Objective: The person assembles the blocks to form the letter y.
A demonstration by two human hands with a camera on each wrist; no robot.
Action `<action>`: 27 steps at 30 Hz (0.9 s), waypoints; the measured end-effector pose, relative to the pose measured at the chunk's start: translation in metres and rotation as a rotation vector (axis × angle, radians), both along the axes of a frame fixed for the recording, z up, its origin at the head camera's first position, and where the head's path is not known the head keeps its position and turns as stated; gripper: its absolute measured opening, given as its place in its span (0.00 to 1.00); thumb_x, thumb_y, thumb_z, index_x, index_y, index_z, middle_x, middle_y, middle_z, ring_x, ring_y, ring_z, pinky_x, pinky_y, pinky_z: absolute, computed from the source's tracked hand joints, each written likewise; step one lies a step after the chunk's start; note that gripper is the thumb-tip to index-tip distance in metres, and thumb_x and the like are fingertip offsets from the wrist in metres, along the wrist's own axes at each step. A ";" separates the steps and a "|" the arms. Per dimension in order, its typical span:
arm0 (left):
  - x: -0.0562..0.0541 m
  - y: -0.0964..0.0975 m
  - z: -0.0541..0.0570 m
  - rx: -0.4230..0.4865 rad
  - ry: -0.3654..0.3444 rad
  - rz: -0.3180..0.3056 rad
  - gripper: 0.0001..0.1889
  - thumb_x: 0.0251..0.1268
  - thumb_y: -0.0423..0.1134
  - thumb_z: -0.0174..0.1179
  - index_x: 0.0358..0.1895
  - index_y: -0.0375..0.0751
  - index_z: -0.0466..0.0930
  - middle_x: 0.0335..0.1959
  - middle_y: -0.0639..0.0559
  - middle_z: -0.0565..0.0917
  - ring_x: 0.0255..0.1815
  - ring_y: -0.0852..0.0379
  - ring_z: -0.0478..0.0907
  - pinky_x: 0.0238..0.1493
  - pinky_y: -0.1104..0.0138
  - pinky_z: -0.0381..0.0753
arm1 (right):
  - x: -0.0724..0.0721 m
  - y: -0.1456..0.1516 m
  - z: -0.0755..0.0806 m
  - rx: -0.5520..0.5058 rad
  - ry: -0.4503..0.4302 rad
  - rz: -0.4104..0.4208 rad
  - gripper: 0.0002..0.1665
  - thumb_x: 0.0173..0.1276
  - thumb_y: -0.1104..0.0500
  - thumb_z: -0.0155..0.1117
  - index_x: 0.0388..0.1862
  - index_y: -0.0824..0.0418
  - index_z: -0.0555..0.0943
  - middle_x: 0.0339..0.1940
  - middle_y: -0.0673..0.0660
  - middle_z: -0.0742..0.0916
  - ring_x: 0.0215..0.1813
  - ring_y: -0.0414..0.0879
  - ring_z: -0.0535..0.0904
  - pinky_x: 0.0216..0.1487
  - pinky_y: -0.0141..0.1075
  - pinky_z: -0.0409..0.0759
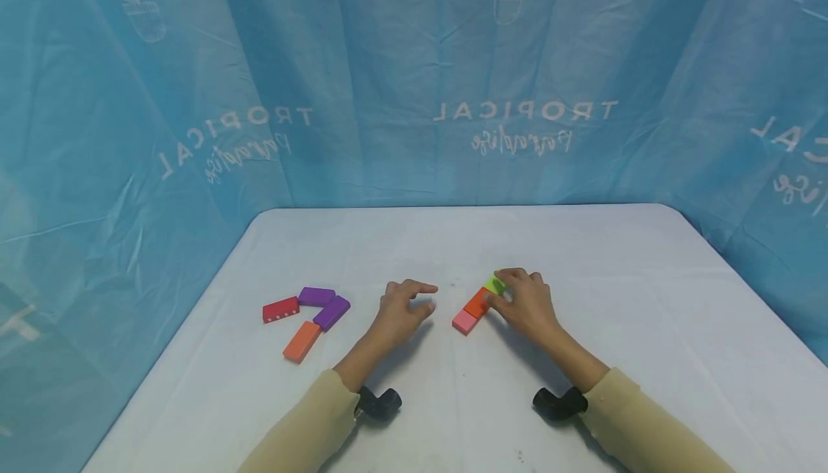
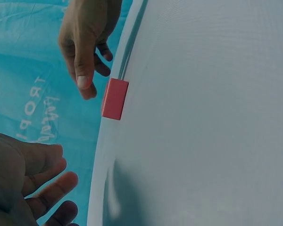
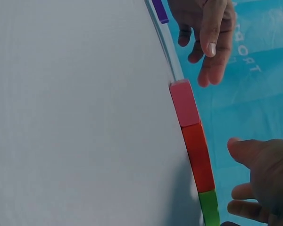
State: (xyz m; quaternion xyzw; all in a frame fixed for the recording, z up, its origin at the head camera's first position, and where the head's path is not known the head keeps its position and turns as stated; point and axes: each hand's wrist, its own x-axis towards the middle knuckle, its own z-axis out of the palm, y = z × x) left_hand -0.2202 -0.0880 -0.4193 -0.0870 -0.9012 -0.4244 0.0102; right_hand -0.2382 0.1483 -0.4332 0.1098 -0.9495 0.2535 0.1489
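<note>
Three domino-like blocks lie end to end in a slanting row on the table: pink (image 1: 464, 322), orange (image 1: 477, 302) and lime green (image 1: 494, 285). My right hand (image 1: 527, 305) is over the row's far end, its index fingertip by the green block and its thumb beside the orange one. Whether they touch, I cannot tell; the right wrist view shows the thumb apart from the blocks. To the left of the row, my left hand (image 1: 397, 315) hovers with thumb and index finger spread, holding nothing. The pink block's end (image 2: 115, 99) faces the left wrist camera.
Farther left lie a red block (image 1: 281, 309) with white dots on its side, two purple blocks (image 1: 316, 297) and an orange-red block (image 1: 302, 342). A white cloth covers the table (image 1: 414, 243). Blue printed curtains (image 1: 401, 63) hang behind and at the sides.
</note>
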 end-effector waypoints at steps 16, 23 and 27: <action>0.011 -0.017 -0.002 -0.004 0.045 0.014 0.15 0.60 0.40 0.61 0.51 0.51 0.81 0.50 0.48 0.80 0.53 0.49 0.70 0.49 0.54 0.70 | -0.002 -0.004 -0.011 0.039 0.043 -0.003 0.28 0.55 0.49 0.70 0.53 0.61 0.81 0.56 0.60 0.83 0.49 0.60 0.73 0.44 0.51 0.69; 0.015 -0.023 0.001 0.002 0.017 0.032 0.15 0.61 0.41 0.60 0.51 0.52 0.81 0.51 0.46 0.78 0.54 0.49 0.70 0.50 0.54 0.71 | -0.002 -0.005 -0.014 0.066 0.025 -0.010 0.30 0.55 0.48 0.70 0.54 0.60 0.81 0.57 0.58 0.82 0.50 0.59 0.72 0.44 0.50 0.68; 0.019 -0.026 0.004 0.004 0.033 0.040 0.15 0.61 0.40 0.61 0.51 0.52 0.81 0.50 0.47 0.79 0.54 0.49 0.70 0.49 0.54 0.70 | -0.003 -0.005 -0.012 0.077 0.023 -0.009 0.30 0.56 0.47 0.70 0.55 0.60 0.81 0.58 0.58 0.81 0.50 0.59 0.72 0.44 0.50 0.68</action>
